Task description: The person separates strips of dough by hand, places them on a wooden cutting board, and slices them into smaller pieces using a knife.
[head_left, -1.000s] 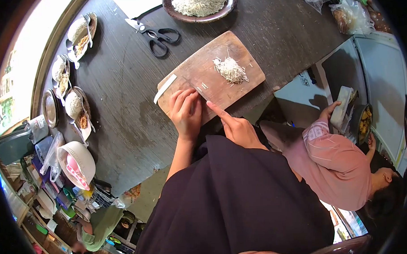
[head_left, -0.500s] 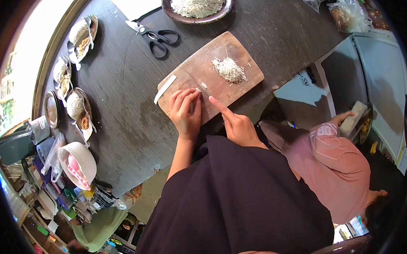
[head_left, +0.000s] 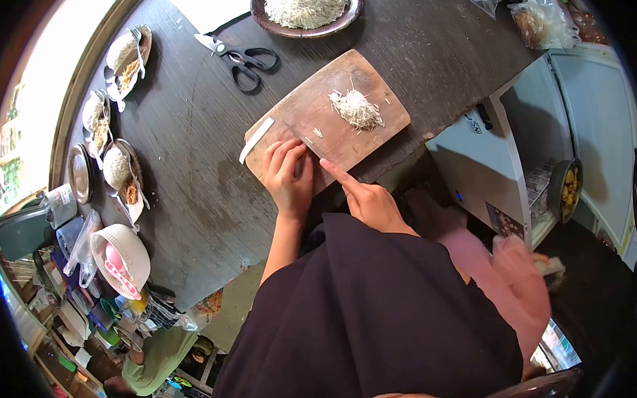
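Note:
A wooden cutting board [head_left: 359, 68] lies at a slant on the dark table. My left hand [head_left: 288, 177] rests on its near left part, fingers bent and pressed together over something hidden beneath them. My right hand [head_left: 369, 203] grips a knife [head_left: 309, 146], index finger stretched along the back of its blade; the handle is covered by the hand. The blade sits right beside my left fingertips. Small white slivers [head_left: 317, 132] lie just past the blade. A pale white strip [head_left: 257, 140] lies along the board's left edge, and a heap of thin white shreds [head_left: 357, 110] on its right half.
Black-handled scissors [head_left: 238, 60] lie beyond the board, near a brown bowl [head_left: 357, 8] of white shreds. Plates of rice [head_left: 117, 167] line the left edge, above a white basket [head_left: 141, 254]. At right stand an open fridge [head_left: 596, 119] and a person in pink [head_left: 521, 283].
The knife and my right index finger have shifted slightly toward my left hand. The person in pink has moved back from the fridge carrying a pale block-shaped item; another person at lower left has shifted.

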Motion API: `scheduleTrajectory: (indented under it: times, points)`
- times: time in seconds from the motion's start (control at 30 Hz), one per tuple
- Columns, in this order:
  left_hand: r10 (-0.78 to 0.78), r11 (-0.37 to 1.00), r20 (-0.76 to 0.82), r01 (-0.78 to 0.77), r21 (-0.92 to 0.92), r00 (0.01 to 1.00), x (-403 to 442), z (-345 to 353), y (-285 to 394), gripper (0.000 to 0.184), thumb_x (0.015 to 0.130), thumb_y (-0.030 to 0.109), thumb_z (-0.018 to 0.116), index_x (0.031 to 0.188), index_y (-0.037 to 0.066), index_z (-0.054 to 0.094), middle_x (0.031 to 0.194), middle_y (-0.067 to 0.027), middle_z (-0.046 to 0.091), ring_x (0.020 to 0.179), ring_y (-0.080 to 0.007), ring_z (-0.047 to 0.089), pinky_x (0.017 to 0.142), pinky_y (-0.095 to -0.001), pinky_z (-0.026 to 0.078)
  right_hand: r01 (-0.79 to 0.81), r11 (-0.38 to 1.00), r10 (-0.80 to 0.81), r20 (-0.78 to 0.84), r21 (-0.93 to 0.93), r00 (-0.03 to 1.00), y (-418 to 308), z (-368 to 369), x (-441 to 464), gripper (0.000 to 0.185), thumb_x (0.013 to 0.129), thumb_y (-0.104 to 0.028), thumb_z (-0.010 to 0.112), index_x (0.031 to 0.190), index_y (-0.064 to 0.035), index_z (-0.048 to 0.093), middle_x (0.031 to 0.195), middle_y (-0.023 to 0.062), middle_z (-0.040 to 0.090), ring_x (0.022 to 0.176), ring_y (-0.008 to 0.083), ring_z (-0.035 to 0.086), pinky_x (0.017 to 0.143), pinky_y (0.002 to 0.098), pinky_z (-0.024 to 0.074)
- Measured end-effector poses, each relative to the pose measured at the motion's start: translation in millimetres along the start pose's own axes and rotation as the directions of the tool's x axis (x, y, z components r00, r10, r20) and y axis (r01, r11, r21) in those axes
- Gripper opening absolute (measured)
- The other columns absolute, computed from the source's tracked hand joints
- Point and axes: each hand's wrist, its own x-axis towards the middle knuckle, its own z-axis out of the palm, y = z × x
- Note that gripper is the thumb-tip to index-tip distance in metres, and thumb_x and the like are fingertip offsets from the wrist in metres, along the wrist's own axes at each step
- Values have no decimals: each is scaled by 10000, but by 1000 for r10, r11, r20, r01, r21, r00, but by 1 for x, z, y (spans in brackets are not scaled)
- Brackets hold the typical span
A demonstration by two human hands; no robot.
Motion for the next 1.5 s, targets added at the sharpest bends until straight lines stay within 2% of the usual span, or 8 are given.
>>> scheduleTrajectory:
  times: [0.33, 0.5, 0.63, 0.7, 1.17, 1.43, 1.5]
  points:
    - [-3, 1000, -13, 3, -2, 1000, 0, 2, 0, 150, 741, -18, 757, 876, 27, 709, 982, -75, 717, 1011, -311, 640, 903, -391, 516, 7, 1000, -7, -7, 1, 1000, 5, 4, 5, 683, 942, -60, 540, 1550, -330, 381, 693, 240, 632, 667, 404, 672, 630, 509, 534]
    - [-6, 1000, -4, 6, -17, 1000, 0, 1, 0, 157, 745, -23, 760, 891, 19, 720, 990, -87, 726, 1007, -310, 648, 914, -391, 512, 38, 996, -33, -64, 81, 997, 8, -1, 4, 642, 967, -58, 521, 1544, -311, 399, 701, 252, 630, 673, 405, 674, 619, 507, 523]
    - [-2, 1000, -4, 2, -20, 1000, 1, 0, 1, 154, 748, -33, 759, 894, 2, 723, 984, -103, 731, 1000, -314, 656, 921, -391, 508, 61, 995, -56, -63, 74, 996, 4, -1, 3, 630, 973, -62, 521, 1545, -298, 401, 704, 255, 630, 665, 404, 672, 611, 503, 520]
    - [4, 1000, -6, -4, -12, 1000, 0, 0, -1, 153, 745, -35, 758, 889, -2, 719, 978, -106, 729, 996, -317, 657, 916, -392, 509, 33, 999, -33, -2, 39, 999, 1, -1, 0, 623, 976, -73, 527, 1545, -293, 401, 700, 254, 630, 655, 401, 671, 604, 498, 520]
    - [29, 1000, -22, -30, -10, 999, 1, 1, -1, 137, 742, -36, 760, 867, -11, 709, 954, -109, 728, 988, -326, 661, 902, -396, 515, 31, 999, -32, -9, -11, 999, 4, 3, 8, 642, 966, -85, 533, 1547, -316, 391, 673, 242, 625, 638, 393, 670, 594, 500, 526]
    - [19, 1000, -11, -19, -12, 1000, 0, 1, -1, 140, 762, -17, 758, 889, 29, 721, 987, -78, 723, 1026, -312, 637, 908, -389, 512, 59, 998, -59, -43, 6, 997, 7, -1, 2, 634, 961, -69, 519, 1541, -300, 406, 699, 253, 632, 665, 408, 668, 609, 504, 520]
    - [14, 1000, -15, -14, -17, 1000, 0, 1, 0, 137, 766, -13, 759, 891, 32, 723, 988, -76, 723, 1023, -310, 637, 906, -388, 512, -18, 999, 20, -55, 34, 998, -1, -12, 6, 614, 966, -71, 514, 1533, -286, 419, 714, 262, 630, 675, 419, 662, 610, 513, 507]
